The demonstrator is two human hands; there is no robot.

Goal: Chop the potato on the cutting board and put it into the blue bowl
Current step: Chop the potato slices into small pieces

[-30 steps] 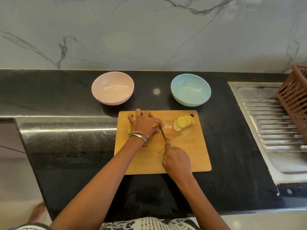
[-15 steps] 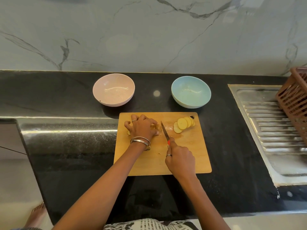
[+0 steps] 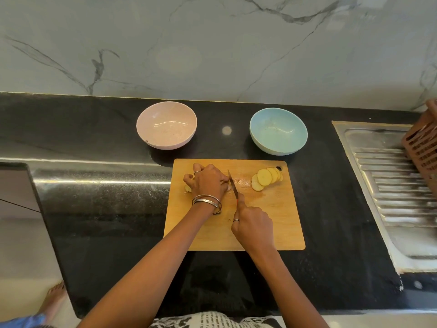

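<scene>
The left hand [image 3: 209,182] lies curled over the potato [image 3: 188,188] on the cutting board [image 3: 272,221], gripping it so that only a small pale part shows at the left of the fingers. The right hand [image 3: 251,224] is closed around the handle of the knife [image 3: 233,183]. Its blade stands just beside the left fingers, at the cut end of the potato, and points away from the person. Several round slices [image 3: 266,178] lie in an overlapping row near the far right corner of the board, well apart from the blade.

The blue bowl [image 3: 278,130] stands on the dark surface [image 3: 94,221] just behind the board and holds no potato yet, so the chopping is only partly done. A pink bowl [image 3: 166,125] stands to its left, and this could be taken by mistake when the pieces are moved.

The main danger, I think, is the closeness of blade and fingers — the remaining piece looks short, so the fingers have little room to draw back. A wet potato may also slip or roll under the pressure and turn the blade to the side. Slices near the board's edge could fall on the surface when they are gathered — a slow sweep would help.
</scene>
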